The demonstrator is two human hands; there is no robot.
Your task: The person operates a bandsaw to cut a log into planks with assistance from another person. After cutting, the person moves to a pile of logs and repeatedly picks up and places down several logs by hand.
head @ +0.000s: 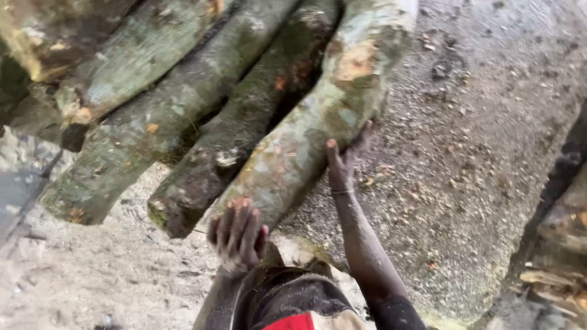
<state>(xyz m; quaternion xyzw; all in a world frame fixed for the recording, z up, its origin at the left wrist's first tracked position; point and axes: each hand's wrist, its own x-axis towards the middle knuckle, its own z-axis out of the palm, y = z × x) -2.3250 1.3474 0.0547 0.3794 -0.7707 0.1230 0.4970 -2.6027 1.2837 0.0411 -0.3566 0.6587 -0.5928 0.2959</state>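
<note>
Several rough logs lie side by side on sawdust-covered ground. My right hand presses against the right side of the rightmost log, a mottled grey-green trunk with pale orange patches. My left hand curls over the near cut end of that same log, fingers bent around it. A thin band circles my right wrist. The frame is somewhat blurred.
Neighbouring logs fill the upper left. Sawdust and gravel ground spreads to the right. Split wood pieces sit at the right edge. A dark flat object lies at the left edge.
</note>
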